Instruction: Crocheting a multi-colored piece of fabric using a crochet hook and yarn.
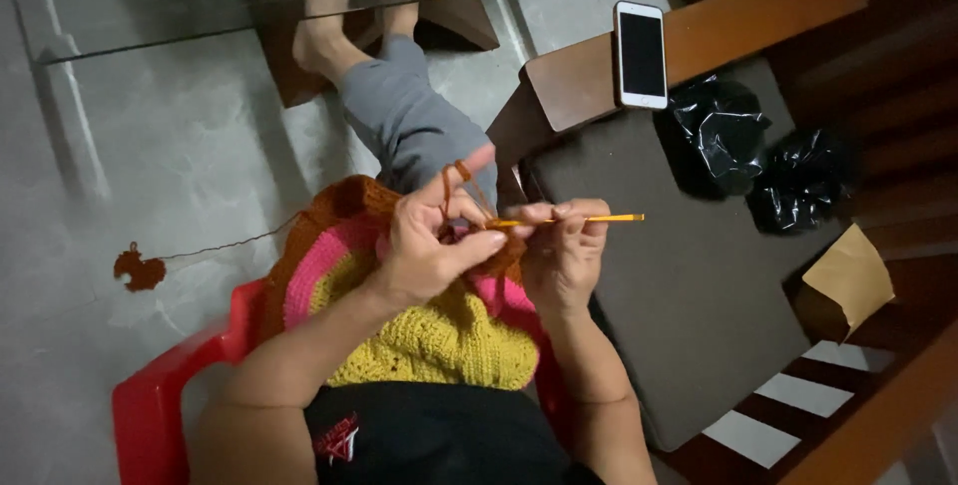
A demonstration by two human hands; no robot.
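Hook (599, 218) first: a thin yellow crochet hook lying almost level at the middle of the frame, handle end pointing right, working tip buried toward the left. Her right hand (562, 250) pinches it closed. Her left hand (431, 241) grips the crocheted piece (439, 340), yellow, pink and orange, with brown yarn (461, 174) looped over the raised forefinger. A phone (641, 54) sits upper right; two black bags (717, 134) crowd the dark cushion (679, 305) beside her.

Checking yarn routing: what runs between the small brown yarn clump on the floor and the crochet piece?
In the head view, one thin brown strand joins the yarn clump and crochet piece over bare floor.
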